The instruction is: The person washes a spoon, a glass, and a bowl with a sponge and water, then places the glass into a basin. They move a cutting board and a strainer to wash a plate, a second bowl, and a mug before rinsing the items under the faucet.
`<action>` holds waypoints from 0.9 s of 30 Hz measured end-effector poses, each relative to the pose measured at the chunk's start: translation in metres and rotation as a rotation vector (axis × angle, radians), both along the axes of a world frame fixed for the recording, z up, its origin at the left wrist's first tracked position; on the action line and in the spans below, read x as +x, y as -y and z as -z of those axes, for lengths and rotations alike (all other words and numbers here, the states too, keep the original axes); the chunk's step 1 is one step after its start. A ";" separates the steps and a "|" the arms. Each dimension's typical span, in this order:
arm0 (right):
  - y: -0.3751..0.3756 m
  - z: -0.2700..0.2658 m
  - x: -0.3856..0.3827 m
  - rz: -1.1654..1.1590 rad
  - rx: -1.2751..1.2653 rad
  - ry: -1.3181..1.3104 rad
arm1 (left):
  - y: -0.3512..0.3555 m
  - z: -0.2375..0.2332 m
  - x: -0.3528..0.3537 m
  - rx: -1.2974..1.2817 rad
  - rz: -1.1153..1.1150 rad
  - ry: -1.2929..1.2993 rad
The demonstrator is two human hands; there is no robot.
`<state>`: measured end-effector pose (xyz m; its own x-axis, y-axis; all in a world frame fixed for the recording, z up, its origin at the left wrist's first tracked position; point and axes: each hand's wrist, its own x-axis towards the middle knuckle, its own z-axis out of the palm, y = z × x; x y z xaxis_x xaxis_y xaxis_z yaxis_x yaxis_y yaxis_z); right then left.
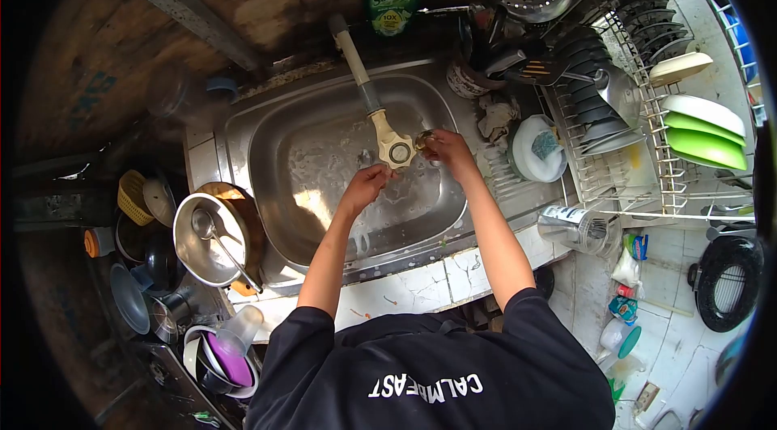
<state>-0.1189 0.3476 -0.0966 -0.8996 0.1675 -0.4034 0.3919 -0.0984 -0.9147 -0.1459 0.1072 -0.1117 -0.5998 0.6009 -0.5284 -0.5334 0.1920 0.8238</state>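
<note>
A cream plastic faucet point(394, 147) with a round end reaches out over the steel sink point(275, 211). Between the fingers of my right hand point(447, 151) is a small, shiny, dark brownish object point(423, 139), right beside the faucet's end; its kind is too small to make out. My left hand point(368, 186) is at the faucet's lower left, its fingers pinched together close to the faucet's end. Whether those fingers hold anything is hidden. Water or suds wet the sink's bottom beneath both hands.
A steel pot point(188, 248) with a ladle point(218, 240) stands left of the sink. At right are a white bowl with a sponge point(538, 148), a utensil holder point(467, 78) and a dish rack point(668, 179). A green Sunlight pouch point(392, 3) hangs behind.
</note>
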 end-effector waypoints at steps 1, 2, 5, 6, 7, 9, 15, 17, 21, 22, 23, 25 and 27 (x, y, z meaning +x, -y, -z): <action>0.009 0.006 0.001 -0.006 -0.010 0.002 | 0.012 0.003 0.005 -0.010 -0.006 0.002; 0.019 0.012 0.001 -0.007 -0.130 0.015 | 0.024 0.005 0.010 0.007 -0.043 0.045; 0.054 0.013 -0.006 -0.062 -0.215 0.004 | 0.062 0.003 0.019 -0.010 -0.099 0.060; 0.063 0.011 -0.006 -0.093 -0.122 0.028 | 0.071 0.002 0.022 -0.032 -0.098 0.039; 0.071 0.008 -0.005 -0.124 -0.028 0.050 | 0.080 0.001 0.025 -0.038 -0.108 0.038; 0.082 0.010 -0.006 -0.083 -0.047 0.076 | 0.095 0.001 0.026 -0.051 -0.083 0.044; 0.034 -0.012 -0.013 -0.063 -0.042 0.093 | 0.085 0.012 0.017 0.075 -0.193 0.126; 0.013 -0.040 -0.006 -0.066 -0.020 0.034 | 0.065 0.015 0.011 0.184 -0.256 0.214; -0.029 -0.067 0.016 -0.140 0.322 -0.114 | 0.007 0.019 -0.009 0.377 -0.366 0.398; -0.033 -0.080 0.023 -0.082 0.350 -0.084 | -0.008 0.041 -0.015 0.448 -0.416 0.431; -0.038 -0.081 0.030 -0.072 0.356 -0.081 | -0.020 0.052 -0.020 0.516 -0.469 0.463; -0.047 -0.085 0.041 0.030 0.272 -0.181 | -0.044 0.040 -0.022 0.531 -0.523 0.490; -0.049 -0.087 0.053 0.066 0.290 -0.211 | -0.058 0.042 -0.023 0.714 -0.543 0.528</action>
